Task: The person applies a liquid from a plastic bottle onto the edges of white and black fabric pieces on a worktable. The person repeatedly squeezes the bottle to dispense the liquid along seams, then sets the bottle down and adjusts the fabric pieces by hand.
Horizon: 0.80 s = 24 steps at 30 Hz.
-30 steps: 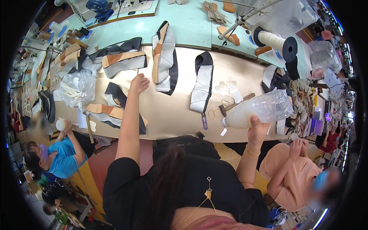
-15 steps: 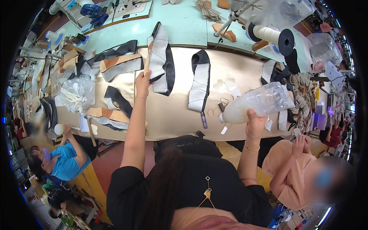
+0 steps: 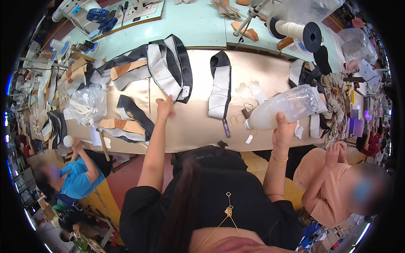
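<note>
My left hand (image 3: 165, 107) is at the lower end of a curved grey-and-black fabric piece (image 3: 162, 69), thumb and fingertips closed on its tip. That piece partly overlaps another black-edged piece (image 3: 184, 82) with a small white label. In my right hand (image 3: 282, 134) is a clear plastic bottle (image 3: 291, 106) of whitish liquid. It is tilted, its narrow neck towards the lower left, and my thumb lies across its side. Between my hands a separate grey-and-black strip (image 3: 220, 90) lies on the tan table, a purple clip-like thing (image 3: 227, 129) at its lower end.
More cut pieces (image 3: 122, 128) and a clear bag of white strips (image 3: 87, 104) lie on the left. Rubber bands (image 3: 236, 119) lie near the bottle. A thread spool (image 3: 295, 33) stands beyond. People sit at both sides, one in blue (image 3: 80, 173), one in peach (image 3: 322, 179).
My left hand has drawn lower and slightly right. The piece it holds has turned flatter, grey face up, its brown edge no longer showing. The bottle has barely shifted.
</note>
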Motion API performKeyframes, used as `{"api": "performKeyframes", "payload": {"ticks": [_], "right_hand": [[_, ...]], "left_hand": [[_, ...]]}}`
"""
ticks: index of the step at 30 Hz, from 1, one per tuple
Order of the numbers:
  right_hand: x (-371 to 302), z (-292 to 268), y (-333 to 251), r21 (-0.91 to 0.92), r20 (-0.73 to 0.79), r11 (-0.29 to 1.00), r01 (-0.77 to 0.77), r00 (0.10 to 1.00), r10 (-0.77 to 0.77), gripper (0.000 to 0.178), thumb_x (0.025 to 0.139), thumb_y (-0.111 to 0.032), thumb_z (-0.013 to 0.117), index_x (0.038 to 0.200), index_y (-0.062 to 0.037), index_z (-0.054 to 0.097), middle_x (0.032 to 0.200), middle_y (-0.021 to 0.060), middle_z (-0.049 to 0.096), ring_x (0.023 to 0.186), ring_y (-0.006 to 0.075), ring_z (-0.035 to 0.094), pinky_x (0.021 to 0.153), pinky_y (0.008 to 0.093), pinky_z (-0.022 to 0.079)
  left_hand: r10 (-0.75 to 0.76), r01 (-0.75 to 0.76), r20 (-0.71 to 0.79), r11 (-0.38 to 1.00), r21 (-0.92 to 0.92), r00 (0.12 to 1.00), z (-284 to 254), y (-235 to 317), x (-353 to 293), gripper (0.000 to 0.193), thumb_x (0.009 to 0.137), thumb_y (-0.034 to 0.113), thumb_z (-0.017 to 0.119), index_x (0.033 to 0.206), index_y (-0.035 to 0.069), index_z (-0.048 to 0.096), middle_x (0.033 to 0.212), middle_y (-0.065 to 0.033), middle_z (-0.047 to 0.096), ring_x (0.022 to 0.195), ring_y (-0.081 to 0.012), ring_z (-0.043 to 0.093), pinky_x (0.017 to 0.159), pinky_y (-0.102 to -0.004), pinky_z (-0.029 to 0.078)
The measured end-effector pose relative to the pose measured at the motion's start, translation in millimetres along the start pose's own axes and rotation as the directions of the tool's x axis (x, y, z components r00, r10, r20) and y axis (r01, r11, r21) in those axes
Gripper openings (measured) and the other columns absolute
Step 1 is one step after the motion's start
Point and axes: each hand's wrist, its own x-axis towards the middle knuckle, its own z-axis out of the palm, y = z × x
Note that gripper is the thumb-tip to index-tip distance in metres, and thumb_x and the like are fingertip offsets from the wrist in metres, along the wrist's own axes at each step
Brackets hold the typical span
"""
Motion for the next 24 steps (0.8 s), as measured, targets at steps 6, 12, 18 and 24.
{"api": "performKeyframes", "payload": {"ticks": [6, 12, 18, 24], "right_hand": [[3.5, -3.4, 8.0, 0.026, -0.059, 1.000, 0.004, 0.998, -0.002, 0.052, 0.076, -0.030, 0.075, 0.110, 0.0021, 0.054, 0.103, 0.0065, 0.058, 0.095, 0.0151, 0.054, 0.087, 0.0290, 0.041], [5.1, -6.7, 8.1, 0.002, -0.060, 1.000, 0.007, 0.998, -0.007, 0.050, 0.076, -0.029, 0.075, 0.109, 0.0024, 0.055, 0.104, 0.0066, 0.059, 0.095, 0.0145, 0.054, 0.087, 0.0292, 0.041], [5.1, -19.3, 9.2, 0.007, -0.123, 0.998, -0.062, 0.990, 0.062, 0.051, 0.077, -0.030, 0.074, 0.110, 0.0022, 0.054, 0.104, 0.0068, 0.059, 0.097, 0.0151, 0.054, 0.089, 0.0300, 0.041], [3.1, -13.9, 8.9, 0.018, -0.114, 1.000, 0.023, 0.993, -0.020, 0.054, 0.076, -0.031, 0.074, 0.113, 0.0031, 0.053, 0.106, 0.0074, 0.058, 0.098, 0.0158, 0.054, 0.090, 0.0295, 0.041]], "left_hand": [[0.455, -0.456, 0.068, 0.890, -0.002, 0.888, 32.0, 14.1, -21.6, 0.032, 0.082, 0.025, 0.062, 0.098, -0.002, 0.054, 0.081, -0.0194, 0.060, 0.073, -0.0285, 0.059, 0.069, -0.0355, 0.047], [-0.047, 0.148, 0.577, 0.981, -0.128, 0.815, 118.1, 63.1, -31.8, 0.035, 0.087, 0.033, 0.058, 0.096, 0.000, 0.059, 0.081, -0.0058, 0.063, 0.067, -0.0134, 0.059, 0.060, -0.0269, 0.048], [-0.107, 0.472, 0.838, 0.861, -0.191, 0.535, 136.7, 92.2, -34.5, 0.027, 0.084, 0.025, 0.064, 0.099, 0.003, 0.057, 0.089, -0.0065, 0.063, 0.071, -0.0121, 0.061, 0.062, -0.0262, 0.051], [0.292, 0.354, 0.771, 0.759, -0.547, 0.566, 119.2, 120.3, -69.7, 0.031, 0.083, 0.010, 0.062, 0.110, -0.001, 0.053, 0.104, -0.0098, 0.061, 0.093, -0.0172, 0.060, 0.085, -0.0309, 0.048]]}}
